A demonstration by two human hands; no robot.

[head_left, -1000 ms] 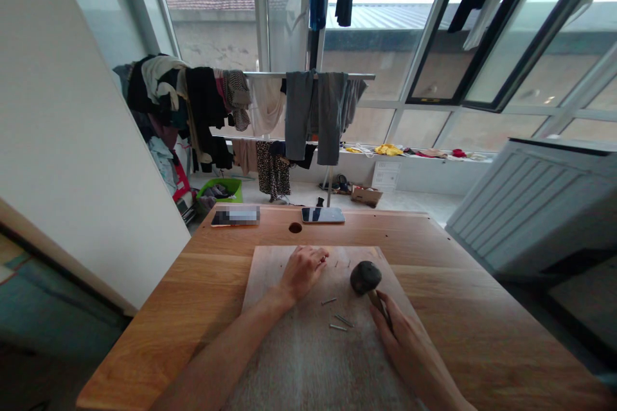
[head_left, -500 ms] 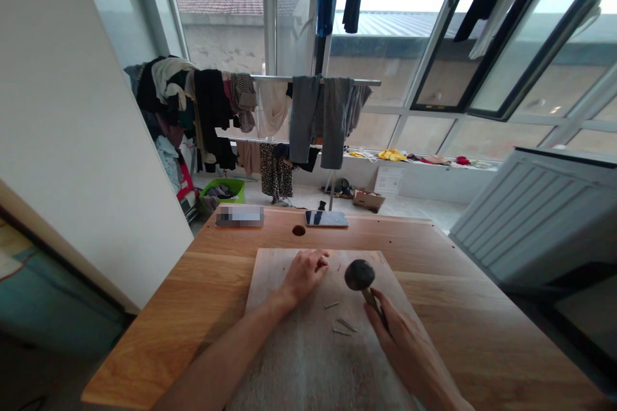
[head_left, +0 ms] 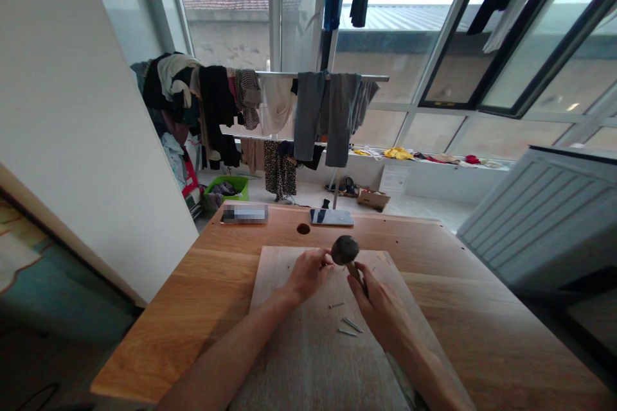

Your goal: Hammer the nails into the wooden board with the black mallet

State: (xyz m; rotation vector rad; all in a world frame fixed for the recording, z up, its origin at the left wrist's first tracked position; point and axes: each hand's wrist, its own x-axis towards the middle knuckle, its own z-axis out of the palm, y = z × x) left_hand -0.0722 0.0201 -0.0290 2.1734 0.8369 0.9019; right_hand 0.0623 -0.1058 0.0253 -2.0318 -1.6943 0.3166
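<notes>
At the lower centre of the frame, a weathered, grey-brown rectangular wooden board (head_left: 308, 359) is seen lying on a glossy orange-brown wooden table (head_left: 183, 308), with both forearms reached across it. Several loose, slim silvery metal nails (head_left: 353, 325) are left lying on the board between the arms, untouched by either hand. Right of centre, the right hand (head_left: 380, 308) is closed around the wooden handle of a mallet with a dark, rounded head (head_left: 345, 250), which is held raised and tilted. Just left of that head, the left hand (head_left: 308, 273) is rested near the board's far edge, its fingertips drawn narrow; whether a nail is pinched there cannot be told. Compared with a moment ago, the mallet has been carried leftward and up the frame, closer to the left fingertips, while the loose nails are left as they were. By this, the head is judged to be brought nearer the spot being worked, and the left fingertips to be more exposed to a stray blow. Beyond the board, a flat, dark-screened phone (head_left: 331, 217) is seen at the table's far edge, and farther off, in the upper centre, grey trousers (head_left: 343, 122) are hung on a metal rack before large windows.
</notes>
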